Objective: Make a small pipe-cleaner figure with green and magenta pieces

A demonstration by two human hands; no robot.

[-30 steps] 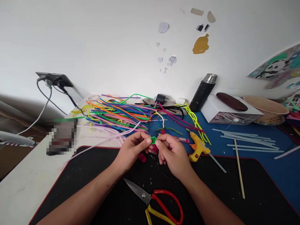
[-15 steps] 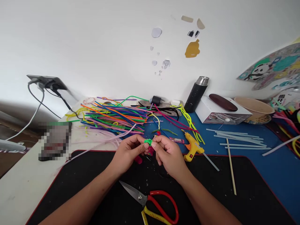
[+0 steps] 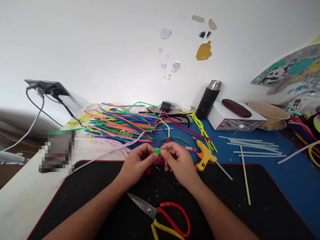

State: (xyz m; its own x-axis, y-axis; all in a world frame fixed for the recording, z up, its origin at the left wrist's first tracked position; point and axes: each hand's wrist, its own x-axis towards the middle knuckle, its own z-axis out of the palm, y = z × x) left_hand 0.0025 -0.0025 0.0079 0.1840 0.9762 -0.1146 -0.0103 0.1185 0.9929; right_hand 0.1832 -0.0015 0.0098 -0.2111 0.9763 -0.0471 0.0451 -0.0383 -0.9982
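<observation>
My left hand (image 3: pixel 136 163) and my right hand (image 3: pixel 179 162) meet above the far edge of the black mat. Thumb and fingers of both pinch a small bunched green pipe cleaner piece (image 3: pixel 157 152), its shape partly covered by the fingertips. Behind and below it a deep pink thing (image 3: pixel 160 160) shows between the hands, too hidden to name. Scissors (image 3: pixel 150 210) with one red and one yellow handle lie on the mat between my forearms. Right of my right hand rests a yellow glue gun (image 3: pixel 205 156) with a glue stick in its rear.
A heap of coloured pipe cleaners (image 3: pixel 122 125) spreads along the back left. Clear glue sticks (image 3: pixel 252 145) and a wooden stick (image 3: pixel 245 176) lie at the right. A black thermos (image 3: pixel 208 100), a white box (image 3: pixel 225 115) and a beige bowl (image 3: pixel 268 111) stand by the wall.
Both hands keep their pinch on the green piece, with the fingers shifted slightly around it. The whole view has moved a little; the things on the table stay in place.
</observation>
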